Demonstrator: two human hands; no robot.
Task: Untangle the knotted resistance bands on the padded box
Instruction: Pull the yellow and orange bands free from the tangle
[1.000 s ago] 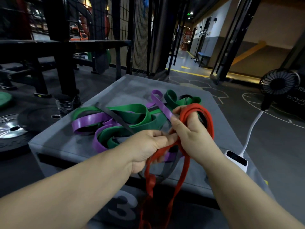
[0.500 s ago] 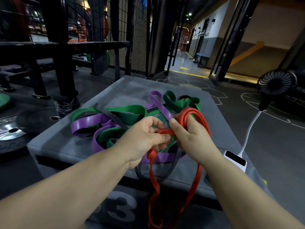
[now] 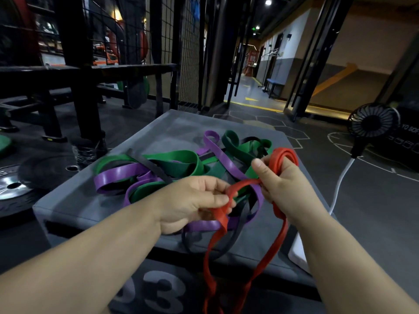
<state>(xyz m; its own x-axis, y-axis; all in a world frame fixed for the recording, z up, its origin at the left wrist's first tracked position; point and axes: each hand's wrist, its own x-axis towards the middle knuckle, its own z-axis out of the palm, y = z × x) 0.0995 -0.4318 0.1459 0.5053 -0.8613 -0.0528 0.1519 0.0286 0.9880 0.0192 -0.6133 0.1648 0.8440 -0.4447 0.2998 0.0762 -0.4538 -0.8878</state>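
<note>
Red band: nearest to me, its two long strands hang off the front edge of the padded box. Further up it runs through both hands.
Left hand: thumb and fingers pinch one red strand just above the near edge of the box.
Right hand: fingers are curled round a gathered coil of the red band, thumb up, holding it above the box.
Change: a second ago my two hands were pressed together on the red band. Now they have drawn apart, and a short red arc is stretched between them.
Meaning: I judge that this arc is being fed out of the knot. The red one is the band being freed first, and it is not out yet.
Knot: under the arc the purple band loops close against the red. I cannot tell whether it passes through the arc.
Pile: the green band, more purple and a thin black band lie crossed over each other on top of the box, untouched.
Beyond: a weight plate lies on the floor to the left, and a small fan stands to the right.
</note>
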